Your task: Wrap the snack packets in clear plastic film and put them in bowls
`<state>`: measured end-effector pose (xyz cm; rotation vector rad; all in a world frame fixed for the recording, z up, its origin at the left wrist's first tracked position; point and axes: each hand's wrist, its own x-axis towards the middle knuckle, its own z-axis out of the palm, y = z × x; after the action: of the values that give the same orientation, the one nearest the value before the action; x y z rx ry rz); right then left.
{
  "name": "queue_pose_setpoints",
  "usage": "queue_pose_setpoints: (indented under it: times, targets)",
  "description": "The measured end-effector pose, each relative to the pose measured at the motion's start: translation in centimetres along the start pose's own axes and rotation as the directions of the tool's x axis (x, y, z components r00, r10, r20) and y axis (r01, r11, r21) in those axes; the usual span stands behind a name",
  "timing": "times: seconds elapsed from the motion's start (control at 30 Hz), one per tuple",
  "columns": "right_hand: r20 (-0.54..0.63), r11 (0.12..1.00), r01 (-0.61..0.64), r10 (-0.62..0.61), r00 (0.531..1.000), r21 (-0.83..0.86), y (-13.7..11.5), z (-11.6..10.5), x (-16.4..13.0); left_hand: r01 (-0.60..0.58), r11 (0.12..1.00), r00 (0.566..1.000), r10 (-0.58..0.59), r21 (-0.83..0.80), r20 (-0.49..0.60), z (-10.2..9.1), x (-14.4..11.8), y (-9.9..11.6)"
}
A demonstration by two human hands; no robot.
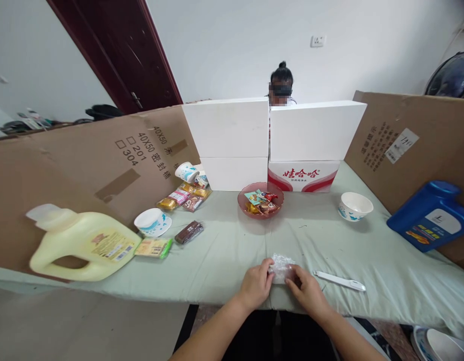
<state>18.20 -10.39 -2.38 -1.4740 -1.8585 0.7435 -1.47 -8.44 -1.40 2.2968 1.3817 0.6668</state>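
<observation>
Crinkled clear plastic packet (pixel 281 267) at counter (pixel 224 260) near edge | our left hand (pixel 255 286) and right hand (pixel 307 291) both pinch it, one per side, pressed flat for steadiness | white pen-like tool (pixel 340 281) just right | red bowl (pixel 260 200) of snacks beyond.

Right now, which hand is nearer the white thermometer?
Right. The right hand lies just left of the white thermometer, apart from it; the left hand is farther left, beyond the clear packet.
</observation>
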Motion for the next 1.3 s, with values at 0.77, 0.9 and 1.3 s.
queue_pose_setpoints:
  times: [0.77,0.9,1.3]
  targets:
    - [0.009,0.822,0.024,-0.023,1.0,-0.57,-0.1,1.1,1.3,0.354,0.85,0.889,-0.436,0.39,0.141,0.6,4.8,3.5]
    - [0.033,0.771,0.037,-0.02,0.999,-0.636,-0.2,1.4,1.3,0.369,0.839,0.885,-0.448,0.4,0.124,0.9,5.0,3.4]
    - [0.084,0.725,0.06,-0.003,0.996,-0.686,-0.5,0.7,1.3,-0.241,0.962,0.968,0.247,0.131,-0.03,1.3,1.6,1.2]
